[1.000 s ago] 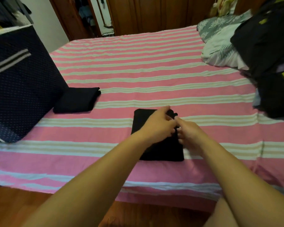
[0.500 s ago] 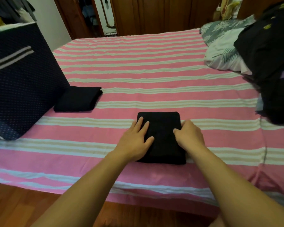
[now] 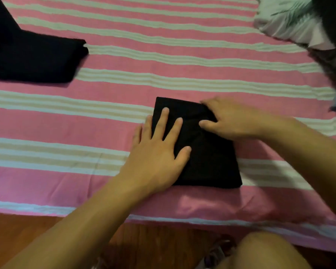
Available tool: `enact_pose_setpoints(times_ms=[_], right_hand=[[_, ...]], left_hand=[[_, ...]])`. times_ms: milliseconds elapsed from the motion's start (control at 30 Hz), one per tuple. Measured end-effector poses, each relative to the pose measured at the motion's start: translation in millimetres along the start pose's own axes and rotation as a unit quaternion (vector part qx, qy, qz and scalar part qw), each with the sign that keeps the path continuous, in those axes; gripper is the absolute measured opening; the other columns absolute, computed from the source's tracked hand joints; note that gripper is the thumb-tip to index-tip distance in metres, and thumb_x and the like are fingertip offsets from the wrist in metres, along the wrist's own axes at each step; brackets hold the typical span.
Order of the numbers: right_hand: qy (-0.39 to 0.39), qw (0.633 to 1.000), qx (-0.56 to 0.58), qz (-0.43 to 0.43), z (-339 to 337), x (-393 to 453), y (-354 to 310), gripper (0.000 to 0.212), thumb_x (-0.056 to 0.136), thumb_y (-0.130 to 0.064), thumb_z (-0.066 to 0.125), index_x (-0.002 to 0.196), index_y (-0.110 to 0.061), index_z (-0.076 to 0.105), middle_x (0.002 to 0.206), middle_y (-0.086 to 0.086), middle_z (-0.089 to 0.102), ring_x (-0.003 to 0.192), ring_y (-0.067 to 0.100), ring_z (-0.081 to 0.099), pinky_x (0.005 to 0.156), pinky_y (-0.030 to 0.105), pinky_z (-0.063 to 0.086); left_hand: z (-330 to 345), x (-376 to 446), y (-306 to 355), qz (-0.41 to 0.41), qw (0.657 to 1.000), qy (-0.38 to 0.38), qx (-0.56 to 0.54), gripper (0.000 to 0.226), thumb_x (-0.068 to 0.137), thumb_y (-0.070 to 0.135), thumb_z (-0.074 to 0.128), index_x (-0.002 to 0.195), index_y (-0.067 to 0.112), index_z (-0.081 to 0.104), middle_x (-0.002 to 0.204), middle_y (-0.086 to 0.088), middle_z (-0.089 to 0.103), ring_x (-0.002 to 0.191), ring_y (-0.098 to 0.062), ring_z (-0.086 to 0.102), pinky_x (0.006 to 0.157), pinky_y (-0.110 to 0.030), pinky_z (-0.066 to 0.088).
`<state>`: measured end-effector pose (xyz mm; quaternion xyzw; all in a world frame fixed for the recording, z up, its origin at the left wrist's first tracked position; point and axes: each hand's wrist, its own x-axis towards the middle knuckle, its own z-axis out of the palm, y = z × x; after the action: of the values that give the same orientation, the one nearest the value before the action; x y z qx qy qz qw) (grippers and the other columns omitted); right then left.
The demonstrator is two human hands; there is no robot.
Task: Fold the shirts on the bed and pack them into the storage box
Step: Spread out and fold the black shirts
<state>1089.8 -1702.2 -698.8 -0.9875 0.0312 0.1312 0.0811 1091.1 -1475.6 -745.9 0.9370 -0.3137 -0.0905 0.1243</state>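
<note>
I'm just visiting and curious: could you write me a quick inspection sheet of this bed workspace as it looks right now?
Surface: bed with a pink sheet striped in pale bands.
Job's things: folded black shirt near the bed's front edge; second folded black shirt at far left, beside a dark shape that may be the storage box.
Clutter: pale pillow and dark clothes pile at upper right.
Grips: left hand lies flat with spread fingers on the near shirt; right hand rests on its far right corner, fingers bent.
Cables: nothing seen.
Surroundings: wooden floor below the bed edge.
</note>
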Motion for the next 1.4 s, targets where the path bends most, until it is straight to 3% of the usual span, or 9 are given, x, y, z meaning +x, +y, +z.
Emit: enact_pose_setpoints(times_ms=[167, 367, 567, 733, 867, 1033, 1167, 1300, 1400], right_hand=[[-0.145, 0.988, -0.003, -0.044, -36.4, 68.1, 0.6, 0.066, 0.074, -0.080, 0.055, 0.117, -0.029, 0.051, 0.109, -0.012, 0.053, 0.099, 0.015, 0.054, 0.087, 0.032, 0.042], [-0.211, 0.966, 0.152, 0.007, -28.9, 59.5, 11.0, 0.035, 0.084, -0.063, 0.066, 0.091, -0.029, 0.063, 0.088, -0.014, 0.066, 0.086, 0.013, 0.064, 0.069, 0.028, 0.045], [-0.211, 0.909, 0.302, 0.195, -39.2, -1.4, 43.1, 0.038, 0.091, -0.053, 0.065, 0.097, -0.016, 0.070, 0.092, 0.003, 0.072, 0.086, 0.022, 0.069, 0.071, 0.033, 0.052], [-0.171, 0.771, 0.512, 0.338, -34.5, -75.7, 46.9, 0.043, 0.093, -0.042, 0.067, 0.124, -0.012, 0.065, 0.106, 0.005, 0.074, 0.096, 0.024, 0.071, 0.089, 0.046, 0.058], [-0.193, 0.718, 0.577, 0.339, -55.1, -115.7, 36.0, 0.052, 0.090, -0.045, 0.068, 0.134, -0.020, 0.058, 0.113, 0.000, 0.074, 0.102, 0.021, 0.071, 0.096, 0.048, 0.056], [-0.189, 0.693, 0.638, 0.279, -95.9, -106.2, -19.7, 0.069, 0.094, -0.026, 0.067, 0.150, -0.050, 0.033, 0.138, -0.012, 0.048, 0.118, 0.019, 0.060, 0.086, 0.039, 0.060], [-0.287, 0.582, 0.693, 0.314, -125.1, -62.2, -87.4, 0.029, 0.100, -0.028, 0.056, 0.110, -0.003, 0.068, 0.099, 0.026, 0.071, 0.071, 0.028, 0.072, 0.047, 0.034, 0.058], [-0.302, 0.471, 0.752, 0.349, -134.8, -10.1, -139.9, 0.048, 0.099, -0.044, 0.049, 0.119, -0.003, 0.065, 0.095, 0.037, 0.069, 0.049, 0.028, 0.068, 0.039, 0.026, 0.053], [-0.273, 0.514, 0.694, 0.425, -104.6, 33.2, -164.2, 0.061, 0.102, -0.055, 0.043, 0.109, 0.003, 0.061, 0.080, 0.024, 0.069, 0.045, 0.022, 0.061, 0.039, 0.025, 0.050]], left_hand=[[3.0, 1.0, -2.7, 0.008, 1.000, 0.014, -0.017, 0.077, 0.092, 0.069, 0.016, 0.161, 0.040, -0.003, 0.166, 0.007, -0.028, 0.155, -0.027, -0.018, 0.125, -0.048, -0.003], [-16.2, -25.8, 11.1, -0.140, 0.972, 0.078, -0.172, 0.077, 0.091, 0.058, 0.060, 0.156, 0.028, 0.031, 0.154, -0.006, 0.024, 0.135, -0.028, 0.039, 0.108, -0.044, 0.042], [-41.2, -59.1, 72.8, -0.548, 0.638, -0.043, -0.539, 0.063, 0.081, 0.071, 0.065, 0.110, 0.015, 0.067, 0.103, -0.006, 0.072, 0.096, -0.021, 0.067, 0.089, -0.040, 0.053], [-51.8, -31.3, 105.8, -0.545, 0.611, -0.100, -0.566, 0.039, 0.093, 0.048, 0.067, 0.109, 0.012, 0.065, 0.103, -0.007, 0.072, 0.099, -0.024, 0.070, 0.074, -0.032, 0.056], [-86.1, -34.5, 98.2, -0.525, 0.512, -0.163, -0.661, 0.035, 0.096, 0.029, 0.068, 0.125, 0.011, 0.063, 0.111, -0.011, 0.076, 0.101, -0.030, 0.074, 0.085, -0.045, 0.060], [-169.2, -52.9, 44.1, -0.516, 0.574, -0.159, -0.616, 0.054, 0.091, 0.014, 0.065, 0.140, 0.029, 0.046, 0.110, -0.019, 0.070, 0.087, -0.033, 0.073, 0.067, -0.040, 0.060], [-258.7, -61.5, -32.9, -0.480, 0.615, -0.196, -0.594, 0.026, 0.101, 0.023, 0.050, 0.120, 0.011, 0.063, 0.075, -0.018, 0.061, 0.042, -0.021, 0.052, 0.037, -0.025, 0.038], [-296.9, -34.4, -118.4, -0.522, 0.542, -0.194, -0.630, 0.062, 0.100, 0.057, 0.044, 0.115, 0.000, 0.060, 0.073, -0.020, 0.065, 0.047, -0.021, 0.059, 0.040, -0.024, 0.047], [-274.5, -5.9, -181.9, -0.541, 0.634, -0.198, -0.515, 0.075, 0.100, 0.069, 0.032, 0.123, 0.002, 0.057, 0.089, -0.018, 0.067, 0.069, -0.026, 0.063, 0.061, -0.031, 0.050]])
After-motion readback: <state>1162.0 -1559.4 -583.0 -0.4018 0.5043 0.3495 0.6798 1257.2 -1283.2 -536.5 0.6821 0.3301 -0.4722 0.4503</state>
